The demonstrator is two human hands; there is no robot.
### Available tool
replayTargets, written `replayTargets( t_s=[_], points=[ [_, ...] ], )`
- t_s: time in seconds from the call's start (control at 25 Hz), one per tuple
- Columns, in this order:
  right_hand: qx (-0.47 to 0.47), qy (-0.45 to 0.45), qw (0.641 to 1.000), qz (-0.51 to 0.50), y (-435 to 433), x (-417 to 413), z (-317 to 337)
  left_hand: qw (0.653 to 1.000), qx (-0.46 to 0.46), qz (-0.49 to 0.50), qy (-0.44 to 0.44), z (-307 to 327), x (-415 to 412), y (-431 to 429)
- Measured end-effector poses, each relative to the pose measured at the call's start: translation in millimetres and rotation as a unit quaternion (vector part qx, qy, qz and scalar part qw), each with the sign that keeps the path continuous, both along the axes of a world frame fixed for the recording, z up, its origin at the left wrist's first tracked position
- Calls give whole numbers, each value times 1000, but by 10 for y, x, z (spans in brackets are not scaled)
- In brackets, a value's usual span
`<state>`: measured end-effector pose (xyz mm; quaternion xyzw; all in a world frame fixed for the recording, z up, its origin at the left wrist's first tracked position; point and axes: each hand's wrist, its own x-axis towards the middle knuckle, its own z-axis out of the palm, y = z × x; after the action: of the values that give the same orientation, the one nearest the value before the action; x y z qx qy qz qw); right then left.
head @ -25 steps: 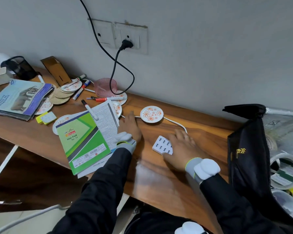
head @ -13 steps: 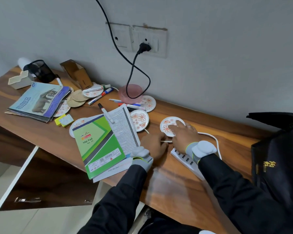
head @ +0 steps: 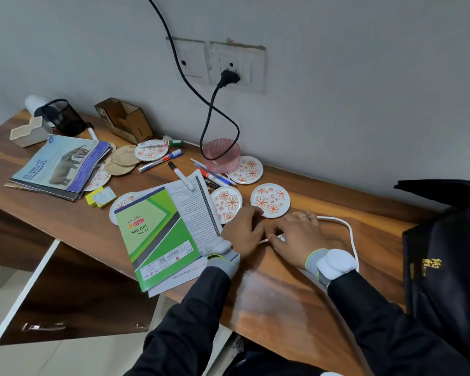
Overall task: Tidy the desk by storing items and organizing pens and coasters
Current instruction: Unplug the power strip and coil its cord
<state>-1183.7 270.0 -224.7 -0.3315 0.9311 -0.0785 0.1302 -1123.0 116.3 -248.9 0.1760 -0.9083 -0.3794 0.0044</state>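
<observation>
Grey wall stands behind a brown wooden desk point(head: 280, 308). Both hands are in the middle of it, close together, over a white cord point(head: 349, 232) that loops on the wood. The right hand point(head: 300, 237) lies flat with fingers spread, on the cord and on something white that is mostly hidden under it. The left hand point(head: 242, 232) has bent fingers at the cord's other end, and I cannot tell if it grips it. Flower coasters point(head: 270, 200) sit right at the fingertips. Pens point(head: 213, 176) lie by the pink bowl point(head: 221, 156). A marker point(head: 181, 176) rests on the top of a printed sheet beside the green slip pad point(head: 155, 234).

I think the step is gathering the cord. It would go best folded in small loops and kept low, so it does not sweep the coasters away. Bare wood lies in front of the hands, up to the desk's near edge. The black bag point(head: 445, 253) blocks the right side.
</observation>
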Motion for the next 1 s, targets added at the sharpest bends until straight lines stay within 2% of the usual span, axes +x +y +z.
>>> replayTargets(
  t_s=[0.12, 0.24, 0.44, 0.6, 0.76, 0.92, 1.0],
  points=[
    [-4, -42, 999, 32, 6, -16, 105, 999, -6, 30, 9, -46, -21, -15],
    [-15, -40, 998, 49, 55, -18, 202, 998, -35, 45, -3, 3, -48, -10],
    [-21, -33, 998, 52, 224, 5, 260, 990, -136, 34, 27, 196, -152, -16],
    [-64, -5, 997, 32, 350, -18, 231, 963, -269, -12, 5, 179, -255, -48],
    [-83, 11, 996, 43, 444, -25, 300, 959, -271, -55, -63, 28, -266, -161],
    [-89, 27, 995, 24, 519, -61, 410, 952, -299, -33, -54, 31, -265, -196],
    [-45, 34, 998, -8, 556, -112, 453, 949, -309, -19, -53, 45, -267, -158]
  ],
)
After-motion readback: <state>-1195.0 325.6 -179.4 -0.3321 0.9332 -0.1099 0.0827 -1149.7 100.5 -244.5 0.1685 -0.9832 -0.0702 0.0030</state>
